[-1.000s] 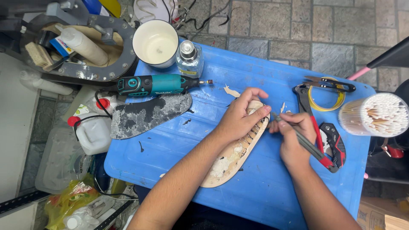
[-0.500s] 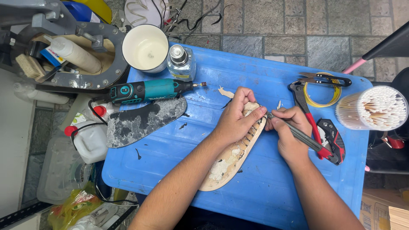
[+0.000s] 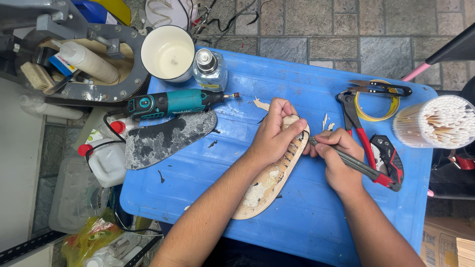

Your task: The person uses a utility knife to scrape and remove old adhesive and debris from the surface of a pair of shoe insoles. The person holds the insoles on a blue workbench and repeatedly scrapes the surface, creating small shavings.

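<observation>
Far left of the hands: round grey metal stand [image 3: 111,86] holding a white glue bottle [image 3: 86,60], off the blue plastic surface [image 3: 316,222]. Just right of it, white cup [image 3: 168,53] and small clear glass bottle with metal cap [image 3: 210,68] at the surface's back edge. Teal rotary tool [image 3: 170,104] lies left of the left hand, bit pointing right; worn black-grey shoe sole [image 3: 166,140] lies just in front of it, well apart from the hand.

Left hand [image 3: 274,136] closed over the toe end of the tan shoe sole [image 3: 269,180], pressing it flat on the surface; the sole runs diagonally back under the forearm. Right hand [image 3: 339,158] just beside it, gripping a thin grey-handled tool [image 3: 354,163], tip touching the sole edge by the left-hand fingers. Pale scraps lie behind both hands.

Right of the right hand: red-handled pliers [image 3: 361,136], black-red folding knife [image 3: 391,155], black snips [image 3: 378,88] across a yellow tape roll [image 3: 391,111]. Far right: clear tub of cotton swabs [image 3: 438,123].
</observation>
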